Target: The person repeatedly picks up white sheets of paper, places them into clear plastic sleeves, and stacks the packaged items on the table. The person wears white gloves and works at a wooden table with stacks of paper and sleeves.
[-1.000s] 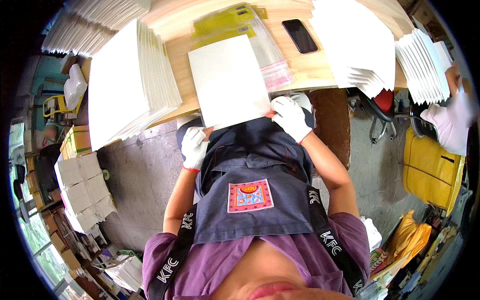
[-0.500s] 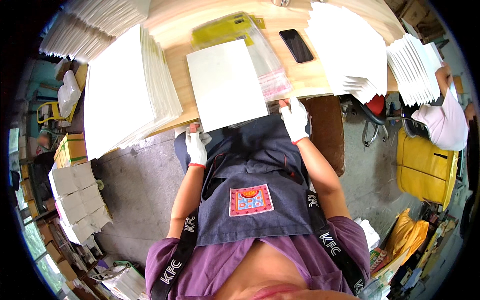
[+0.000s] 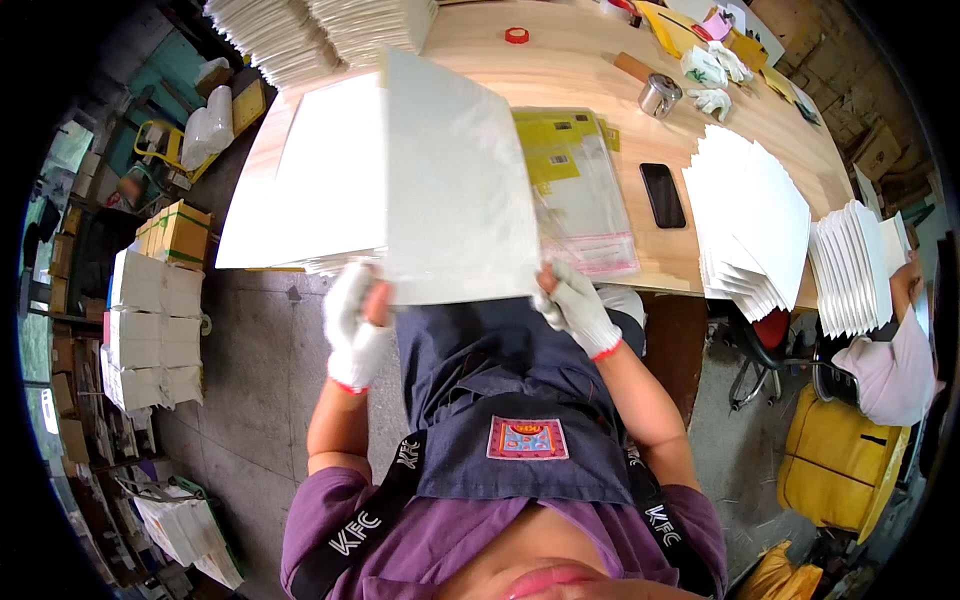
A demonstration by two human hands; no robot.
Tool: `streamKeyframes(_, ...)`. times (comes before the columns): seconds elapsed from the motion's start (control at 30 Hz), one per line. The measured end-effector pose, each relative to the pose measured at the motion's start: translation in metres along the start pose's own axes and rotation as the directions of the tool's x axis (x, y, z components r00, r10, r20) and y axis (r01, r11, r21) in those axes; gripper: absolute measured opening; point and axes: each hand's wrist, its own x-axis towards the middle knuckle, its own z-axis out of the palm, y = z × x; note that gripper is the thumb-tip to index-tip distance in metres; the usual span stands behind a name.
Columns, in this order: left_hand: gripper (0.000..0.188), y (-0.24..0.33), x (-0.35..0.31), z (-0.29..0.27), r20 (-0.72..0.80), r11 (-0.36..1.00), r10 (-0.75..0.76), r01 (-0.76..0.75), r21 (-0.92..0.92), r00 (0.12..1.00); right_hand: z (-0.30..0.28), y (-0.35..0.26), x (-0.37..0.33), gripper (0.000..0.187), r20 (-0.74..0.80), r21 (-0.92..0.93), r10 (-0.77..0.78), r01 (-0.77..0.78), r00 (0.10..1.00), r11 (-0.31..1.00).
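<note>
Wooden table (image 3: 560,75) | phone (image 3: 663,196) | clear sleeves (image 3: 592,195) partly behind held sheet (image 3: 460,190)

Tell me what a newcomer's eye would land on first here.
A large white sheet in the middle would probably come first, held near its lower corners by the white-gloved left hand and right hand. Next might be the black smartphone on the wooden table, between the clear and yellow-green plastic bags and a fanned white stack to its right.
</note>
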Motion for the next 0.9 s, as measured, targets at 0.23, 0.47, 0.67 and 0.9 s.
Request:
streamKeyframes(0.23,0.03,-0.054,0.031,-0.088,-0.256,0.676,-0.023,0.204,0.708,0.966,0.117,-0.058,0.072,0.023,0.142,-0.235,-0.218,0.247,0.966,0.94)
streamKeyframes(0.47,0.047,-0.121,0.007,-0.089,-0.326,0.96,-0.274,0.276,-0.041,0.905,0.092,-0.039,0.086,0.023,0.071,-0.44,-0.454,0.436,0.888,0.785)
streamKeyframes(0.67,0.056,-0.156,-0.024,-0.08,-0.485,0.845,-0.331,0.025,-0.534,0.809,0.014,0.007,0.102,0.035,0.115,-0.984,-0.578,0.014,0.808,-0.175)
streamKeyframes(0.9,0.048,-0.157,-0.145,-0.037,-0.497,0.856,-0.502,0.324,-0.403,0.708,-0.017,0.01,0.156,0.051,-0.022,-0.97,-0.576,-0.156,0.817,-0.185)
